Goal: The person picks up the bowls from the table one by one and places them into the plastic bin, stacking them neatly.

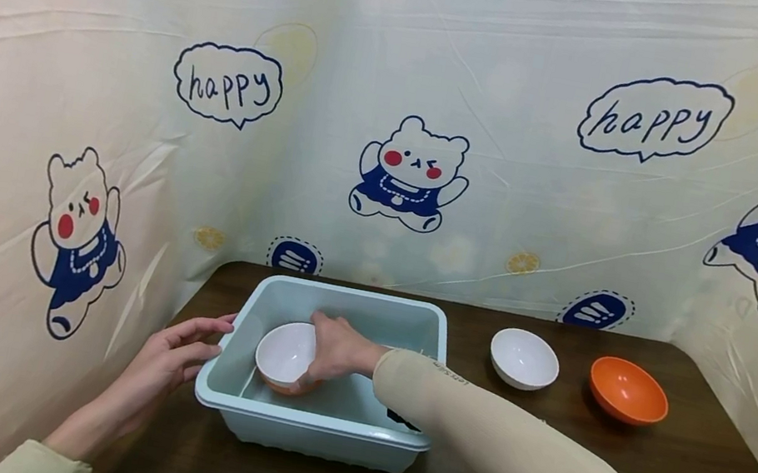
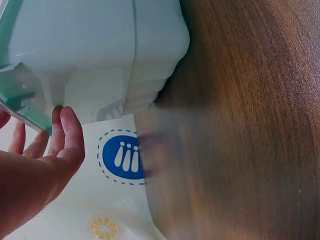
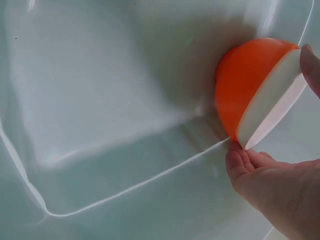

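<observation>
Inside the light blue basin (image 1: pixel 323 422), a white bowl (image 1: pixel 286 351) sits nested in an orange bowl (image 1: pixel 293 389) on the left side. My right hand (image 1: pixel 338 350) reaches into the basin and grips the white bowl by its rim; in the right wrist view, thumb and fingers of the hand (image 3: pixel 280 182) lie at opposite edges of the white bowl (image 3: pixel 272 100), above the orange bowl (image 3: pixel 247 80). My left hand (image 1: pixel 163 359) touches the basin's left rim from outside, and in the left wrist view its fingers (image 2: pixel 70 130) rest against the basin wall (image 2: pixel 80 50).
On the dark wooden table (image 1: pixel 504 436), a second white bowl (image 1: pixel 525 359) stands right of the basin, with another orange bowl (image 1: pixel 628 391) farther right. A printed curtain (image 1: pixel 506 208) surrounds the table at the back and sides.
</observation>
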A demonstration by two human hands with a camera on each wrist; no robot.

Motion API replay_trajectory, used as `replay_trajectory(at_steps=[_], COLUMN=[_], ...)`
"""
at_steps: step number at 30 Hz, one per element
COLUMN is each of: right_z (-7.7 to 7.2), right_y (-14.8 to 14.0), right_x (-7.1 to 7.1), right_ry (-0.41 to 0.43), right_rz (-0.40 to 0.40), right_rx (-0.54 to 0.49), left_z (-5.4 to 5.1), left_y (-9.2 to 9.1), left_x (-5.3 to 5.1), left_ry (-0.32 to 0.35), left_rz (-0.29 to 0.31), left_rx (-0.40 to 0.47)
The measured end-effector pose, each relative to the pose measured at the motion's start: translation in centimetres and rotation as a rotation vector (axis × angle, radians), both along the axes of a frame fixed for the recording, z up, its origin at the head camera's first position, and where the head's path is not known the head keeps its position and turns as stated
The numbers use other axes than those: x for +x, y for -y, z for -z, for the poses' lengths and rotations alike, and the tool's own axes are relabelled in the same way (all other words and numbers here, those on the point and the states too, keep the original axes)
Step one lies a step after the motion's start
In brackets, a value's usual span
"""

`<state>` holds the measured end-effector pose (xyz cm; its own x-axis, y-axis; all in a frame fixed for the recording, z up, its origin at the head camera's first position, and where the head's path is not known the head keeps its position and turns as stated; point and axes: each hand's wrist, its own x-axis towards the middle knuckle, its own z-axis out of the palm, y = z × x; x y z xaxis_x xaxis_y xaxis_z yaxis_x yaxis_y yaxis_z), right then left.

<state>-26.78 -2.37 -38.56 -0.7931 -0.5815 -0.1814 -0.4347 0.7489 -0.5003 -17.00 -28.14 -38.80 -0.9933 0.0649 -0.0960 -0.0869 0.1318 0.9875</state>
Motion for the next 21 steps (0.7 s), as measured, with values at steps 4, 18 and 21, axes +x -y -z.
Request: replay_trajectory(at_steps=[4,18,21], right_z=[-0.1,1.3,1.8], right_y=[-0.1,0.0,0.1], right_x=[-0.1,-1.5,-1.9], right_ry=[-0.006,-0.053,-0.056], right_rz=[-0.016,-0.068,-0.068], right_rx=[-0.010,-0.020,-0.024], left_z=[-0.1,0.0,0.0], left_y=[0.0,0.0,0.0], left_x=[0.0,-0.2,-0.2], left_ry=[-0.002,0.007,0.014], left_rz=[-0.003,-0.014,-0.014], left_rx=[0.005,0.004,0.003])
